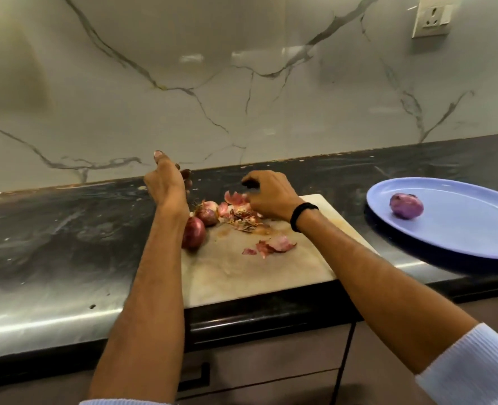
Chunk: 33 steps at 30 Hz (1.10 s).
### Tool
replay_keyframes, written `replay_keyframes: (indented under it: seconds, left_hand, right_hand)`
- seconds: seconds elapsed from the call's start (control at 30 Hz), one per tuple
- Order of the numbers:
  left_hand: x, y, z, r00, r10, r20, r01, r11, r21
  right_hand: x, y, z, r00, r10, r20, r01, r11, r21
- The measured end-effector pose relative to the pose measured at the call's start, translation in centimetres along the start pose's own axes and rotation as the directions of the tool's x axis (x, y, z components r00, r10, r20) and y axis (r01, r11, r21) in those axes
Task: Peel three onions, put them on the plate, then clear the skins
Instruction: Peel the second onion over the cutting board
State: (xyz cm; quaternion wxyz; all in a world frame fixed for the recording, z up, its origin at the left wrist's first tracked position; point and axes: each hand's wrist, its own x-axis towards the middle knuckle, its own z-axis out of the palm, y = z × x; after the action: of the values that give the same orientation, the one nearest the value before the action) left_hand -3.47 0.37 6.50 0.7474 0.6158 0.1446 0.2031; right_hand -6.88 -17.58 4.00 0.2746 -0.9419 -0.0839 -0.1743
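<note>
I have the left hand [166,185] lifted, thumb up, its fingers [186,173] apart and loosely curved. They are blurred, and I see nothing between them. Below that wrist, nearer me than the fingers, two unpeeled round red onions [194,232] lie touching each other at the left edge of the pale stone cutting board [242,279].

The right hand [271,197], with a black wristband [302,215] behind it, is knuckles-up over the heap of dry red-brown onion skins [246,219]. Its fingers curl down into the heap with the tips hidden, so I cannot tell whether they have closed on a skin. A few loose pink skin pieces [272,245] lie on the board on my side of those fingers.

Well off to the right of both hands, one peeled purple onion [406,206] lies on the oval blue plate [446,249]. By my count that makes one of three done.

My worries from here:
- The left forearm hangs right beside the onions. A careless drop of that wrist could nudge one off the board and set it rolling along the dark countertop [66,229].
- The skins look papery and light. A quick grab or sweep with the right fingers would likely scatter flakes past the board, where they would be hard to spot on the dark stone.
- The heap touches the farther onion, so raking skins away now could drag that onion along.
- The plate is shallow, and a round onion set down fast may roll toward its rim.
</note>
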Motion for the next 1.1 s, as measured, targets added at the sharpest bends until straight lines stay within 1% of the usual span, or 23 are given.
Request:
replay_keyframes:
  seconds: [0.07, 0.1, 0.17, 0.23, 0.3, 0.37, 0.47, 0.53, 0.63, 0.73, 0.83, 0.93, 1.0, 1.03, 1.1]
  left_hand:
    - [0.4, 0.0, -0.3, 0.999, -0.049, 0.024, 0.049, 0.999, 0.014]
    - [0.4, 0.1, -0.4, 0.997, -0.068, 0.043, 0.067, 0.998, 0.019]
    - [0.3, 0.2, -0.6, 0.992, -0.101, 0.081, 0.100, 0.995, 0.018]
    - [0.1, 0.3, -0.8, 0.987, -0.120, 0.103, 0.119, 0.993, 0.017]
    - [0.0, 0.3, -0.7, 0.990, -0.107, 0.094, 0.104, 0.994, 0.028]
    - [-0.1, 0.3, -0.7, 0.993, -0.084, 0.084, 0.079, 0.995, 0.060]
    - [-0.3, 0.2, -0.6, 0.994, -0.047, 0.094, 0.035, 0.992, 0.122]
    - [-0.4, 0.1, -0.4, 0.990, -0.038, 0.134, 0.013, 0.984, 0.180]
    - [-0.6, -0.2, 0.0, 0.970, -0.028, 0.241, -0.035, 0.967, 0.252]
    - [-1.0, -0.5, 0.9, 0.940, -0.006, 0.342, -0.107, 0.945, 0.310]
    - [-1.4, -1.1, 1.9, 0.902, 0.060, 0.427, -0.225, 0.910, 0.349]
    - [-1.8, -1.4, 2.2, 0.858, 0.135, 0.496, -0.337, 0.877, 0.343]
    - [-2.1, -1.4, 2.1, 0.835, 0.159, 0.526, -0.365, 0.877, 0.313]
    - [-2.2, -1.3, 2.2, 0.826, 0.153, 0.542, -0.357, 0.886, 0.294]
    - [-2.8, -1.1, 2.3, 0.811, 0.096, 0.577, -0.289, 0.923, 0.253]
  right_hand:
    - [0.6, -1.2, 0.7, 0.986, -0.113, 0.118, 0.107, 0.993, 0.058]
    - [1.0, -1.7, 1.2, 0.970, -0.159, 0.186, 0.156, 0.987, 0.032]
    - [1.9, -2.5, 2.4, 0.940, -0.200, 0.277, 0.233, 0.968, -0.091]
    - [2.5, -3.1, 3.3, 0.919, -0.211, 0.334, 0.296, 0.927, -0.230]
    - [2.9, -3.4, 3.9, 0.908, -0.226, 0.352, 0.334, 0.899, -0.283]
    - [3.1, -3.4, 4.1, 0.914, -0.252, 0.317, 0.337, 0.908, -0.250]
    - [2.9, -3.0, 3.5, 0.936, -0.286, 0.205, 0.325, 0.927, -0.187]
    - [2.5, -2.3, 2.4, 0.949, -0.283, 0.139, 0.295, 0.953, -0.075]
    - [1.8, -1.0, 0.2, 0.969, -0.245, 0.044, 0.239, 0.964, 0.116]
    - [1.0, 0.3, -1.1, 0.981, -0.177, -0.073, 0.188, 0.966, 0.179]
    - [-0.1, 2.0, -1.7, 0.982, -0.081, -0.171, 0.125, 0.957, 0.260]
    - [-0.5, 2.5, -1.8, 0.972, -0.034, -0.231, 0.105, 0.947, 0.305]
    - [-0.4, 2.3, -1.6, 0.967, -0.030, -0.254, 0.114, 0.940, 0.322]
    - [-0.3, 2.1, -1.5, 0.964, -0.036, -0.262, 0.124, 0.937, 0.328]
    - [-0.2, 1.9, -1.4, 0.962, -0.045, -0.271, 0.138, 0.932, 0.335]
